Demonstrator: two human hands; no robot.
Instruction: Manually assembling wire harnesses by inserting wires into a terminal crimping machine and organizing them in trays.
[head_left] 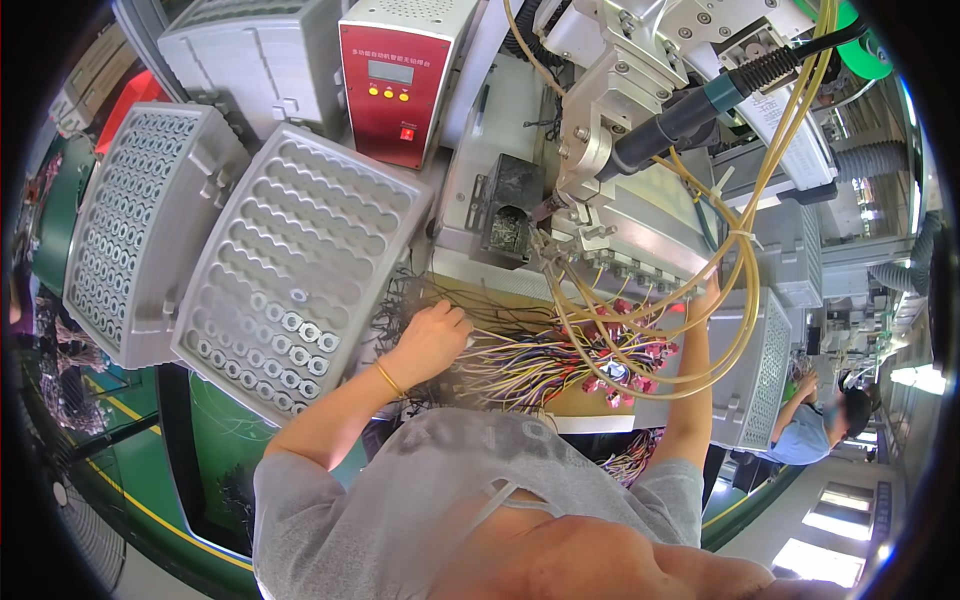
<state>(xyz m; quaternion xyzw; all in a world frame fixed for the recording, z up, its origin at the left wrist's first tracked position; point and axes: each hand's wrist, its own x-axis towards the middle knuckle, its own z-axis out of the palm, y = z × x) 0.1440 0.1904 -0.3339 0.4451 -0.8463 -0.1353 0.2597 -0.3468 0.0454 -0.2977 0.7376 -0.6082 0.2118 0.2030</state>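
Observation:
A loose bundle of thin wires [510, 368], yellow, white, purple and black, lies across the work surface in front of me. Small red parts [655, 352] sit at its right end, and dark ends fan out at its left. Over those left ends is my left hand [432, 342], its fingers curled closed; what they pinch, if anything, is hidden. My right hand [706, 297] reaches to the right end of a metal fixture [640, 268] with a row of small clamps. Looping yellowish tubes partly cover this hand, and its fingers cannot be made out.
Above the fixture hangs a soldering head [655, 140] with yellowish tubes [745, 240] drooping over the wires. A small black box [510, 215] stands beside it. Left are a grey tray [310, 210] partly filled with metal rings, another ring tray [135, 210] and a red control box [395, 95]. A co-worker [810, 430] sits far right.

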